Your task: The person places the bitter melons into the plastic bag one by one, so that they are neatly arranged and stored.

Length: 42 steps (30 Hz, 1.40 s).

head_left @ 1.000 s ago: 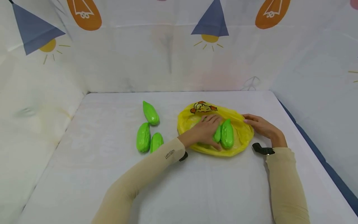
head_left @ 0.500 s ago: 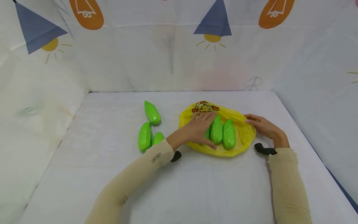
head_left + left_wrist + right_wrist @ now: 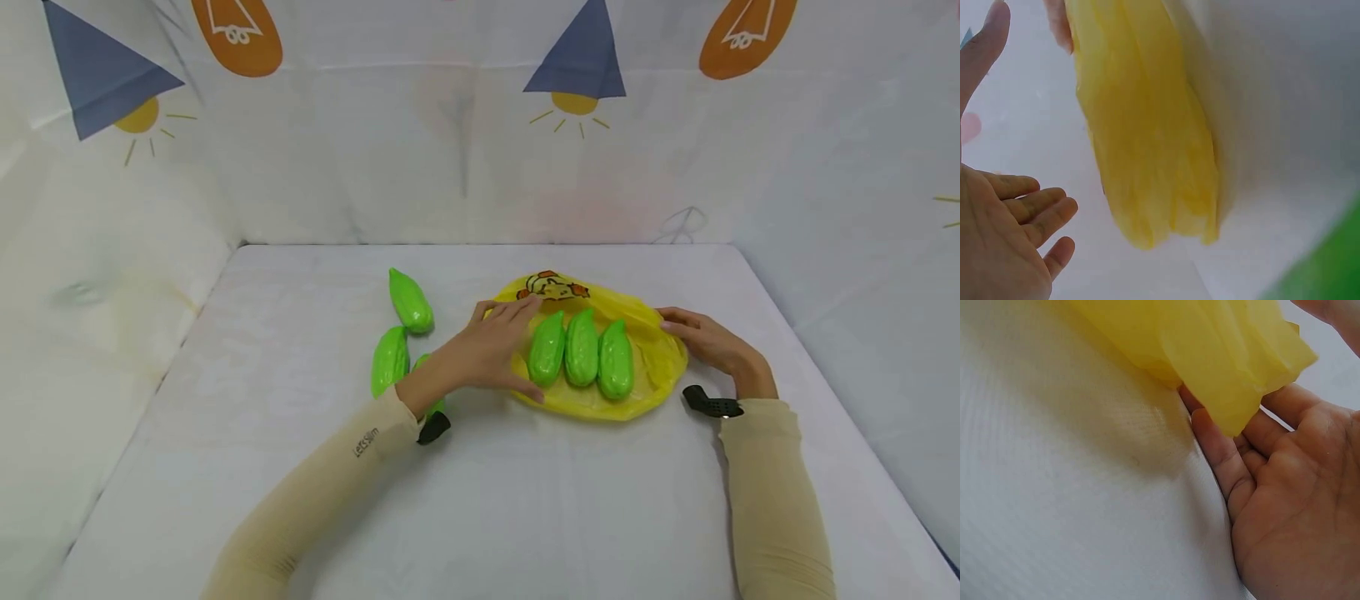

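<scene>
Three glossy, ribbed green toy gourds [image 3: 582,348] lie side by side in the mouth of a yellow plastic bag [image 3: 654,367]. My left hand [image 3: 483,354] hovers over the bag's left edge, thumb and fingers spread, holding nothing. In the left wrist view, that hand [image 3: 1004,244] is apart from the bag's side. My right hand [image 3: 708,342] holds the bag's right rim, thumb inside and fingers behind. In the right wrist view, the fingers [image 3: 1222,453] lie behind the yellow film.
Left of the bag are an upper green gourd [image 3: 411,302], a lower green gourd [image 3: 389,360] and a third, mostly hidden under my left wrist. They lie on a white-covered table [image 3: 570,508]. A white printed curtain [image 3: 360,167] hangs behind.
My left hand has drawn back leftward from inside the bag, uncovering the three gourds there, and its forearm now covers part of the loose ones. The right hand stays at the rim.
</scene>
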Each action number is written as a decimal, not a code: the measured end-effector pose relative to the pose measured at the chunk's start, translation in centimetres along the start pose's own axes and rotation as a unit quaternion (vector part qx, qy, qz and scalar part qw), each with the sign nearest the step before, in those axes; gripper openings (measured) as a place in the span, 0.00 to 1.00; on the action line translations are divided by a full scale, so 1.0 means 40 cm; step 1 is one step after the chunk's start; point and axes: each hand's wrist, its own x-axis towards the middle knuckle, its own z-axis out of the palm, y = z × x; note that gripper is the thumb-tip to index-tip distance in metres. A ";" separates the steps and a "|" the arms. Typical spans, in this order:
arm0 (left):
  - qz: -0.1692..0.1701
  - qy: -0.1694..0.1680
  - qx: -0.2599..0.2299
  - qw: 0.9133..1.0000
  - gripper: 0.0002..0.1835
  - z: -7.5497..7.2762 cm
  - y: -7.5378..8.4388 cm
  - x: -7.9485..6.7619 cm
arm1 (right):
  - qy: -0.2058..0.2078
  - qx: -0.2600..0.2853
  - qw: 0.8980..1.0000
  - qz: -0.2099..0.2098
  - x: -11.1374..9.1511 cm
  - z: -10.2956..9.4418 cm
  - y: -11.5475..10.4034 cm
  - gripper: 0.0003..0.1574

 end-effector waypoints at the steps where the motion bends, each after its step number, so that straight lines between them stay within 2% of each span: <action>1: -0.005 0.005 -0.003 1.000 0.72 -0.004 -0.008 -0.012 | -0.001 0.005 1.000 0.000 0.001 0.001 0.001 0.37; 5: -0.026 0.021 -0.023 0.999 0.71 -0.019 -0.033 -0.060 | 0.000 -0.008 1.000 -0.003 0.002 0.000 0.005 0.37; 13: -0.051 0.037 -0.065 0.996 0.70 -0.029 -0.079 -0.126 | -0.002 -0.002 1.000 -0.008 0.006 -0.003 0.008 0.37; 17: -0.045 0.035 -0.081 0.995 0.69 -0.029 -0.110 -0.159 | -0.002 -0.004 1.000 -0.006 0.008 0.000 0.008 0.36; 21: -0.035 0.012 -0.115 0.993 0.67 -0.023 -0.151 -0.208 | -0.008 -0.006 1.000 -0.010 0.012 0.005 0.005 0.36; 24: -0.014 -0.013 -0.162 0.987 0.65 -0.015 -0.180 -0.242 | -0.009 -0.005 1.000 -0.010 0.014 0.006 0.001 0.37; 26: 0.017 -0.039 -0.200 0.979 0.63 -0.010 -0.196 -0.257 | -0.010 -0.005 1.000 -0.010 0.013 0.006 0.000 0.37; 28: 0.048 -0.075 -0.236 0.968 0.60 -0.006 -0.209 -0.266 | -0.009 -0.007 1.000 -0.007 0.010 0.005 0.001 0.37; 30: 0.073 -0.114 -0.259 0.956 0.57 -0.001 -0.220 -0.271 | -0.008 -0.012 1.000 -0.005 0.008 0.005 0.003 0.38; 32: 0.086 -0.142 -0.266 0.950 0.56 -0.001 -0.225 -0.273 | -0.005 -0.016 1.000 -0.004 0.005 0.005 0.005 0.39; 36: 0.088 -0.164 -0.257 0.948 0.55 -0.007 -0.226 -0.274 | -0.005 -0.014 1.000 -0.014 0.003 0.009 0.007 0.39; 42: 0.069 -0.164 -0.236 0.955 0.53 -0.009 -0.223 -0.270 | -0.006 0.005 1.000 -0.021 0.003 0.010 0.002 0.38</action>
